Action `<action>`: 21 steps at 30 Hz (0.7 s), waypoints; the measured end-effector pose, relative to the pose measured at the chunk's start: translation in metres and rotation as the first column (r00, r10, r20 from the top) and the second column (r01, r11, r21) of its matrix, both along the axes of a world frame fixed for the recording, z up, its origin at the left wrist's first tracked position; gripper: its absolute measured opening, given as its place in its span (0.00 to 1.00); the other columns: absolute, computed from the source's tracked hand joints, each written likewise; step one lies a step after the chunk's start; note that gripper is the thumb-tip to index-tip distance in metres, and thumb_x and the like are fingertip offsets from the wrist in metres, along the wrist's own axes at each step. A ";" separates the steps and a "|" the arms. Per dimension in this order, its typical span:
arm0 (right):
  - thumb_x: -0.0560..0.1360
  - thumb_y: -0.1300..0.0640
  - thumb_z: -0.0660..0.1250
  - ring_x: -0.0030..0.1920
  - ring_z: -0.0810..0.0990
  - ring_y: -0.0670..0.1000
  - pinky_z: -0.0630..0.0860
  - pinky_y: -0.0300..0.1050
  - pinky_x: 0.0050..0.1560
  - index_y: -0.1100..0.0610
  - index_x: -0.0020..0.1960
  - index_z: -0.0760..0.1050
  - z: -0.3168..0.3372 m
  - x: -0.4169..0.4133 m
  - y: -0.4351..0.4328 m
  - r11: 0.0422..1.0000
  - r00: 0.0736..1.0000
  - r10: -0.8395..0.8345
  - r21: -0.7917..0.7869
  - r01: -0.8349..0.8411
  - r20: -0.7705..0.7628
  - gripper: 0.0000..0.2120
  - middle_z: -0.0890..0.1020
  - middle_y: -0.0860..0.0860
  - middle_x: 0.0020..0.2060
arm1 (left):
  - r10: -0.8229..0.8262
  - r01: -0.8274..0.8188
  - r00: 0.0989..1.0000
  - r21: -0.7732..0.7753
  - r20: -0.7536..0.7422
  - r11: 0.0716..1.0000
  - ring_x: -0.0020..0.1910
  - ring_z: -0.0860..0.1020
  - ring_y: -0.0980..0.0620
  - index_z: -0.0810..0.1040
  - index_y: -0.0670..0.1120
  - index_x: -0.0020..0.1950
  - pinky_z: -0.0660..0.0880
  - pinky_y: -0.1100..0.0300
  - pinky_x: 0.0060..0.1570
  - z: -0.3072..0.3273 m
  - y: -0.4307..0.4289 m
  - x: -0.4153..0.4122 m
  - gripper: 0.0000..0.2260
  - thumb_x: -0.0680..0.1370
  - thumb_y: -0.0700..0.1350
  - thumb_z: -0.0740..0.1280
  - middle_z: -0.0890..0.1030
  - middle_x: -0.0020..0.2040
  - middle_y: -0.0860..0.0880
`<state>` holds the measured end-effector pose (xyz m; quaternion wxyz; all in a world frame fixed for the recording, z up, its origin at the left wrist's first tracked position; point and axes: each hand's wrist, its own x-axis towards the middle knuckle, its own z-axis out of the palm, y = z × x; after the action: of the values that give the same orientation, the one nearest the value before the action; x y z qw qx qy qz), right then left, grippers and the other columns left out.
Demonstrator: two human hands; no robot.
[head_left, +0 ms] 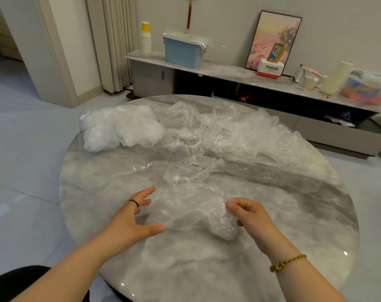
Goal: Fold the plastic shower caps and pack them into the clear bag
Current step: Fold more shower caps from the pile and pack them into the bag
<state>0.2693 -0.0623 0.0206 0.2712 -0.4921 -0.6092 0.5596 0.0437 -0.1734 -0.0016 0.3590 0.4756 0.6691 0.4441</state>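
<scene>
Right grip [248, 214] is pinched tight on the crumpled clear plastic shower cap [189, 210], with the fingers curled into its right-hand edge. Left grip [130, 221] is spread wide, fingers straight, and only the thumb tip touches the cap's left edge. The cap lies between the two grips on the round grey marble tabletop [207, 269].

Just beyond the grips a smaller scrunched clear cap [189, 171] sits on its own. Farther out past the right grip, a big loose heap of clear caps [246, 131] runs toward the far right rim. Well beyond the left grip lies the clear bag [119, 127], stuffed with white film, right at the far left edge and close beside the heap.

There is bare marble outside the left grip all the way to the rim, and a broad bare stretch on the near side of both grips. Ahead of the left grip a flat piece of clear film [130, 168] glints on the stone.

Pale tiled floor [22, 149] surrounds the tabletop. Along the far wall a low grey shelf unit [228, 71] carries a blue lidded plastic box [183, 54], a stack of paper cups [146, 41] and a framed pink picture [274, 35], and a beige curtain [113, 40] hangs at its left
</scene>
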 end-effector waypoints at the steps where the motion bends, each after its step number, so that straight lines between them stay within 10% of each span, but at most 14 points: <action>1: 0.76 0.64 0.63 0.27 0.77 0.38 0.72 0.30 0.29 0.58 0.36 0.77 0.003 0.001 0.003 0.999 0.999 -0.043 -0.009 0.043 -0.030 0.11 0.80 0.46 0.28 | 0.015 -0.013 0.999 0.047 -0.050 0.999 0.51 0.71 0.69 0.63 0.70 0.55 0.67 0.77 0.50 -0.001 0.000 0.003 0.32 0.66 0.43 0.77 0.70 0.55 0.64; 7: 0.77 0.63 0.59 0.27 0.79 0.45 0.77 0.38 0.28 0.60 0.39 0.75 0.021 0.020 0.020 0.949 0.940 -0.213 -0.286 0.134 -0.267 0.10 0.79 0.49 0.26 | 0.020 0.018 0.952 0.122 -0.304 0.992 0.48 0.72 0.73 0.75 0.74 0.30 0.64 0.81 0.46 0.000 0.005 0.016 0.04 0.63 0.61 0.64 0.69 0.42 0.84; 12: 0.79 0.61 0.58 0.34 0.76 0.50 0.78 0.41 0.29 0.58 0.38 0.72 0.022 0.043 0.042 0.828 0.758 -0.544 -0.376 0.416 -0.359 0.11 0.77 0.48 0.22 | 0.109 -0.095 0.984 0.104 -0.140 0.990 0.29 0.76 0.67 0.79 0.62 0.32 0.71 0.76 0.34 -0.011 0.015 0.019 0.23 0.72 0.33 0.70 0.80 0.38 0.66; 16: 0.79 0.62 0.59 0.36 0.73 0.45 0.74 0.39 0.39 0.55 0.38 0.71 0.030 0.052 0.044 0.671 0.522 -0.693 -0.181 0.719 -0.497 0.11 0.73 0.50 0.35 | 0.095 -0.085 0.986 0.076 -0.135 0.993 0.37 0.75 0.75 0.78 0.60 0.27 0.68 0.81 0.40 -0.012 0.027 0.024 0.25 0.71 0.30 0.68 0.79 0.38 0.65; 21: 0.78 0.62 0.60 0.36 0.74 0.42 0.74 0.34 0.41 0.52 0.36 0.72 0.042 0.064 0.034 0.582 0.459 -0.674 -0.034 0.812 -0.579 0.13 0.75 0.46 0.35 | -0.043 0.069 0.949 0.071 -0.311 0.995 0.52 0.75 0.58 0.79 0.49 0.38 0.64 0.81 0.48 -0.015 0.063 0.046 0.15 0.72 0.29 0.65 0.78 0.53 0.52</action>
<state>0.3332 -0.0281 0.0630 0.7058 -0.4945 -0.2924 0.4146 0.0894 -0.1104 -0.0165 0.2427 0.5722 0.6848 0.3806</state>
